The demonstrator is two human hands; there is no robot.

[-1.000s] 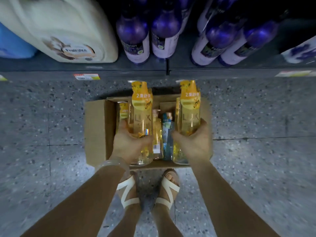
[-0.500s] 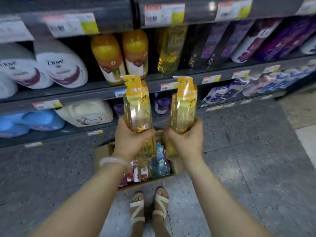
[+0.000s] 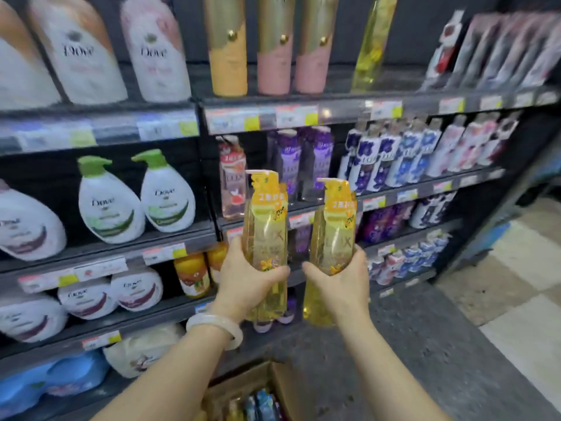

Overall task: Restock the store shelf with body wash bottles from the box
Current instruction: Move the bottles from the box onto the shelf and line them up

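The left hand (image 3: 246, 284) grips one tall, clear yellow body wash bottle (image 3: 267, 235); the right hand (image 3: 341, 287) grips a second yellow bottle (image 3: 334, 238), both upright before the dark metal shelf (image 3: 303, 113); the cardboard box (image 3: 258, 387) sits near, below; a smooth pale bangle (image 3: 217, 325) rings the left wrist.

Stock count, body wash aisle: items tallied by kind as seen from the head view.

Two yellow bottles (image 3: 267, 238) are in hand, one per hand: left hand (image 3: 246, 284), right hand (image 3: 340, 287). One bracelet (image 3: 217, 325). One cardboard box (image 3: 273, 381) on the floor, with what appear to be about three bottles visible inside, blurred. Top shelf: three white bottles (image 3: 88, 56), three tall gold-topped bottles (image 3: 273, 47), one slim yellow bottle (image 3: 372, 44). Second shelf: two green-capped pump bottles (image 3: 109, 202). Four shelf levels (image 3: 334, 112) show.
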